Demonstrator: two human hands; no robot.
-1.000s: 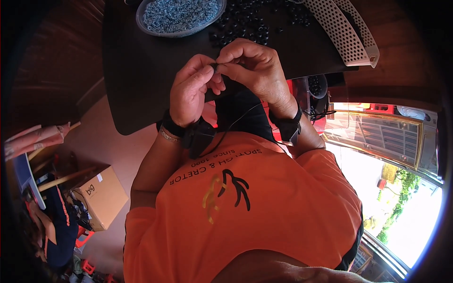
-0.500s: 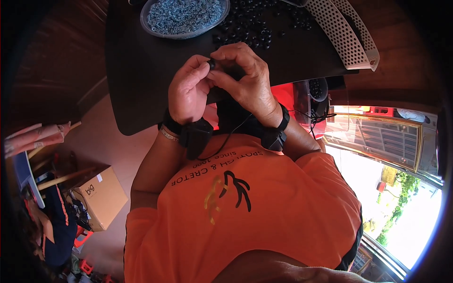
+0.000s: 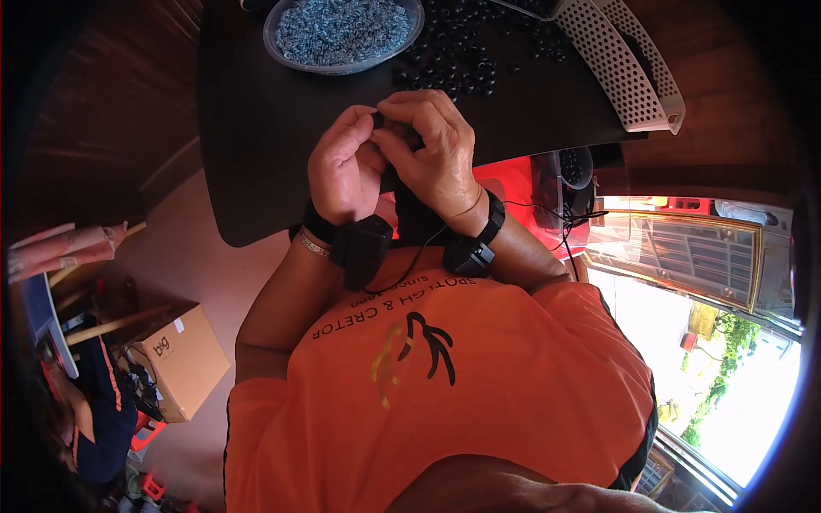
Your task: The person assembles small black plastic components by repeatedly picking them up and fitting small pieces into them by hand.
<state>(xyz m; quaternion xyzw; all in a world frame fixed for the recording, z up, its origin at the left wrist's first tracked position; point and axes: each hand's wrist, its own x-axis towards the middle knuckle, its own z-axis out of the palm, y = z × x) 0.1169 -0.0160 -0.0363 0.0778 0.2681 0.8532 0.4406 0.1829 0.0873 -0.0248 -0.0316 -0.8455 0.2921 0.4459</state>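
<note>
My left hand (image 3: 346, 171) and my right hand (image 3: 443, 162) meet just over the near part of the dark table (image 3: 256, 154). Both are closed, fingertips pinching a small black round piece (image 3: 378, 120) between them. Most of that piece is covered by fingers, so its exact shape is hard to make out. Beyond the hands, many similar shiny black bead-like pieces (image 3: 453, 73) lie loose on the tabletop. A clear oval tub (image 3: 329, 69) at the far edge holds a heap of tiny pale-blue, glassy-looking bits (image 3: 342, 30).
A white perforated plastic basket (image 3: 611, 68) lies at the table's far right. Below the table edge, a container (image 3: 575, 167) holds more black pieces, near a red surface (image 3: 506, 181) and a thin black cable (image 3: 547, 209). A cardboard box (image 3: 184, 363) stands on the floor at left.
My right hand has shifted slightly left and turned a little, its fingers drawn closer to the left hand. The black piece stays between the fingertips.
</note>
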